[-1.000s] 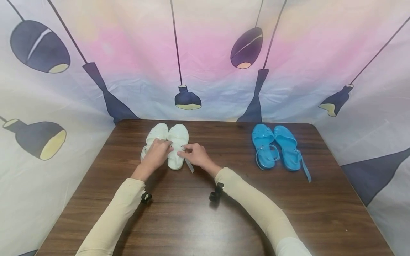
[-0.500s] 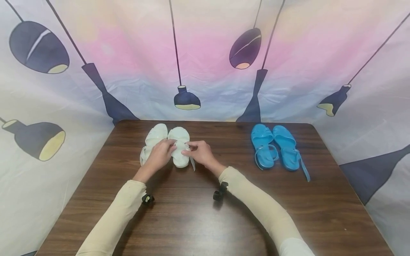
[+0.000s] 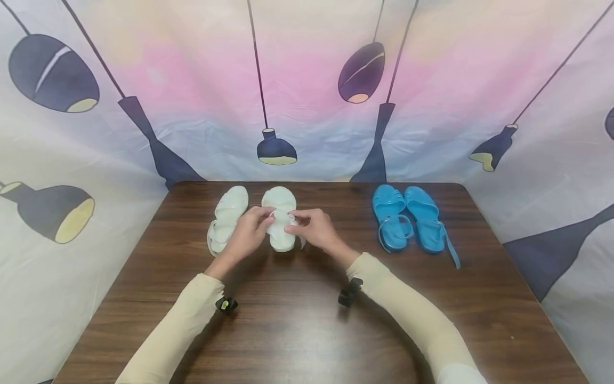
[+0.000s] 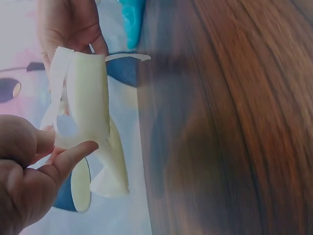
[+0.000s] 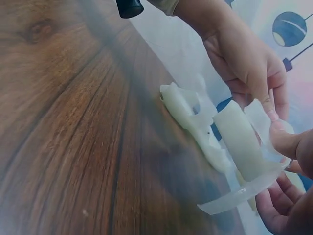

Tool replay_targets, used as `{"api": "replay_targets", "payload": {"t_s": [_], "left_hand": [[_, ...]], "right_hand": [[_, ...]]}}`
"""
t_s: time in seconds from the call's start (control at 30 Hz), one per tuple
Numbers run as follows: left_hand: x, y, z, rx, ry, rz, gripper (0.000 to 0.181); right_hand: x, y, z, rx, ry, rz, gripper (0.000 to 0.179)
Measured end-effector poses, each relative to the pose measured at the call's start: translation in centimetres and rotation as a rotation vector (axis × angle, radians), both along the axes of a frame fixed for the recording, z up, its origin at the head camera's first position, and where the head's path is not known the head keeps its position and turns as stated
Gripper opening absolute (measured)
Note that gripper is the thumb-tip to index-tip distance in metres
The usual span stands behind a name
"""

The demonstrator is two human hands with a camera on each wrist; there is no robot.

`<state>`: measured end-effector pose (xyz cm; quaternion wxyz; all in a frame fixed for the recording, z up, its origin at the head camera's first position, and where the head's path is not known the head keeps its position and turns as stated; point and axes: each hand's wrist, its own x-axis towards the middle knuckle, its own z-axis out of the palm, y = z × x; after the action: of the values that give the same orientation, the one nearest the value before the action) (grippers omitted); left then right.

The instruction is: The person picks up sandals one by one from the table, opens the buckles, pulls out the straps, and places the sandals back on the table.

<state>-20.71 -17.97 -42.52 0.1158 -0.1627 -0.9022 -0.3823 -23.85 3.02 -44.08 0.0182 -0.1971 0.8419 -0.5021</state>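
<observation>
A white sandal (image 3: 282,242) is held up off the table between both hands, its heel toward me and its toe toward the back. My left hand (image 3: 248,229) pinches its left side with thumb and fingers. On the other side my right hand (image 3: 314,228) grips it near the buckle side, thumb and fingertips at the ankle strap. The strap's loose end (image 5: 234,197) hangs free beside the heel in the right wrist view. The matching white sandal (image 3: 232,200) lies on the table to the left, partly behind my left hand.
A pair of blue sandals stands at the back right, the left blue sandal (image 3: 396,242) close beside the right blue sandal (image 3: 430,239), whose strap trails on the wooden table (image 3: 297,320). Behind the table hangs a cloth backdrop (image 3: 201,96) printed with lamps.
Both hands have moved right with the white sandal, lifting it and opening a gap from its mate. The blue sandals have stayed in place.
</observation>
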Motion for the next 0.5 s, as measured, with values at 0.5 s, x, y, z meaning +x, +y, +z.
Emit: {"api": "replay_targets", "payload": {"t_s": [0.5], "left_hand": [[1.3, 4.1, -0.5, 0.084, 0.008, -0.151, 0.029]], "right_hand": [[3.3, 5.7, 1.5, 0.103, -0.002, -0.069, 0.047]]}}
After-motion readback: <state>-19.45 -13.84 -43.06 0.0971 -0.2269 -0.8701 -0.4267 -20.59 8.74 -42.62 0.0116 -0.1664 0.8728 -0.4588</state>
